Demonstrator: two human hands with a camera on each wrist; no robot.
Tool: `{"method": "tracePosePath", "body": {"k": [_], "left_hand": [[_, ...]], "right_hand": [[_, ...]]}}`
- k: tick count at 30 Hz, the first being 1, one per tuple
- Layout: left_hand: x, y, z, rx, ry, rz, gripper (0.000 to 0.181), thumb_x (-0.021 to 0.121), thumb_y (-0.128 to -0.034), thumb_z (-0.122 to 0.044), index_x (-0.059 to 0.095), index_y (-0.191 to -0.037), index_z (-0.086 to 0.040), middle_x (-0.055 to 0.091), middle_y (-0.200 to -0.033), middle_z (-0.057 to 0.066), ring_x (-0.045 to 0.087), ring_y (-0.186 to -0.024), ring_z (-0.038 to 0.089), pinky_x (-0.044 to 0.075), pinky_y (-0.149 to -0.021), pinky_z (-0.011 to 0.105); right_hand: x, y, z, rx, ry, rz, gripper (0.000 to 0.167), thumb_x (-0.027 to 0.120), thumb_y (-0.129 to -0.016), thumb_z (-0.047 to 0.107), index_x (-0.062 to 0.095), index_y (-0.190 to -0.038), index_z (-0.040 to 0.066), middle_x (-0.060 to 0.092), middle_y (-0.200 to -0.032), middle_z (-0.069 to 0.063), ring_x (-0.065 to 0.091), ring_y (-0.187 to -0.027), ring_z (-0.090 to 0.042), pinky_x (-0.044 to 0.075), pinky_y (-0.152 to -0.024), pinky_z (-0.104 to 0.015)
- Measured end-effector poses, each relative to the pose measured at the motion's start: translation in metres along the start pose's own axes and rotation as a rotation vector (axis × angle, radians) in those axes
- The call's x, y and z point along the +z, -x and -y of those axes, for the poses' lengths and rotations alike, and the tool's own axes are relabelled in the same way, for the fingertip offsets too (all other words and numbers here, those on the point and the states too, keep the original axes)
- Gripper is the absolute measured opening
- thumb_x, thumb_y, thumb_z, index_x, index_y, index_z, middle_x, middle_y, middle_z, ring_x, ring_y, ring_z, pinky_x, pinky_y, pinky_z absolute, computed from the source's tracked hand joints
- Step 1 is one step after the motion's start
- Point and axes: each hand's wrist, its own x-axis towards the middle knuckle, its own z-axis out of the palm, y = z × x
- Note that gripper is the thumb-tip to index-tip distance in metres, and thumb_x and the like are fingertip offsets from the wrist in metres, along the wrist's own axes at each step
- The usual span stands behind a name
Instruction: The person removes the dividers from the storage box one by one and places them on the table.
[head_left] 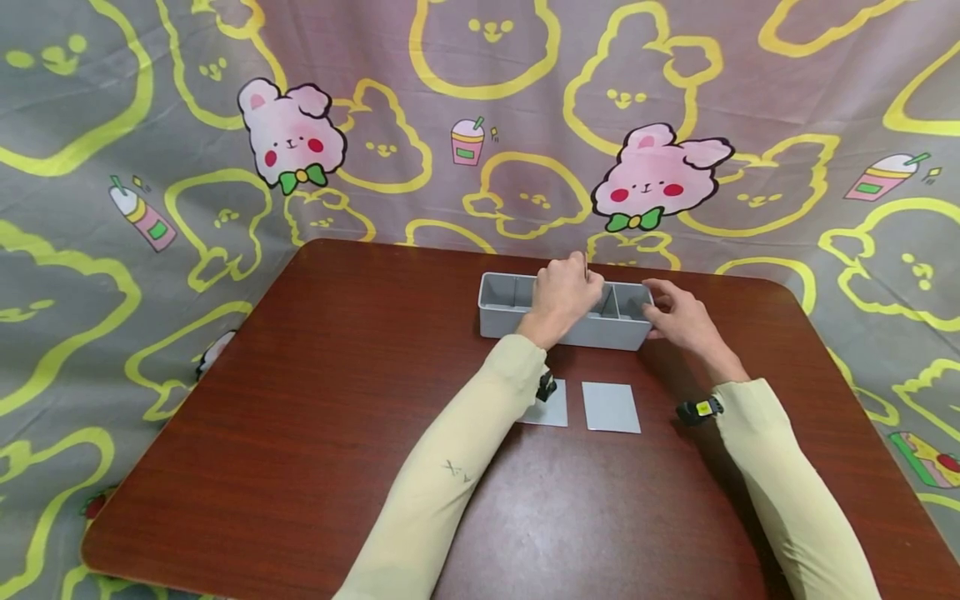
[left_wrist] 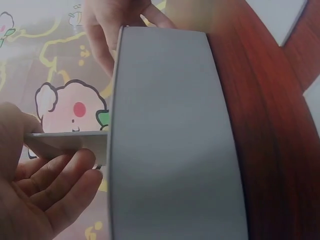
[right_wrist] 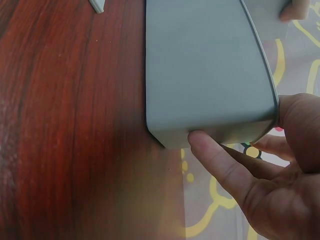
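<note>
Left fingers (left_wrist: 84,160) pinch one thin panel (left_wrist: 65,142) and right fingers (right_wrist: 222,165) grip one bin (head_left: 607,335), two loose cards (head_left: 611,408) nearby.

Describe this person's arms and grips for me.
The left sleeve and right sleeve are pale yellow, the left bearing dark marks. Each ends near a black device, the right one showing a yellow patch. Left grip and right grip are gloveless.
</note>
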Motion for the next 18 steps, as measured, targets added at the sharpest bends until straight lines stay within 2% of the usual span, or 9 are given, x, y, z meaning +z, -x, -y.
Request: {"method": "tracePosePath", "body": {"k": [10, 14, 18], "left_hand": [[-0.012, -0.002, -0.002, 0.037, 0.074, -0.072, 0.016, 0.054, -0.0904, -0.02, 0.056, -0.076, -0.013, 0.062, -0.065, 0.002, 0.058, -0.057, 0.019, 0.05, -0.06, 0.033], [-0.017, -0.002, -0.004, 0.026, 0.073, -0.047, 0.016, 0.054, -0.0916, -0.022, 0.058, -0.078, -0.014, 0.063, -0.069, 0.002, 0.062, -0.065, 0.022, 0.051, -0.067, 0.036], [-0.023, 0.0, -0.005, 0.013, 0.099, 0.0, 0.017, 0.054, -0.0938, -0.024, 0.066, -0.088, -0.015, 0.069, -0.077, 0.001, 0.064, -0.071, 0.021, 0.052, -0.07, 0.035]], "right_hand": [[0.0, -0.001, 0.0, -0.007, -0.001, -0.001, 0.053, 0.053, -0.098, 0.017, 0.037, -0.148, 0.011, 0.051, -0.134, -0.032, 0.073, -0.078, -0.029, 0.059, -0.072, -0.041], [0.0, -0.002, -0.002, -0.009, 0.0, -0.001, 0.053, 0.053, -0.098, 0.017, 0.037, -0.148, 0.011, 0.052, -0.134, -0.032, 0.072, -0.079, -0.028, 0.059, -0.071, -0.04], [0.0, -0.001, -0.001, -0.005, 0.002, 0.0, 0.053, 0.053, -0.098, 0.016, 0.037, -0.149, 0.011, 0.051, -0.134, -0.032, 0.073, -0.079, -0.028, 0.059, -0.073, -0.042]]}}
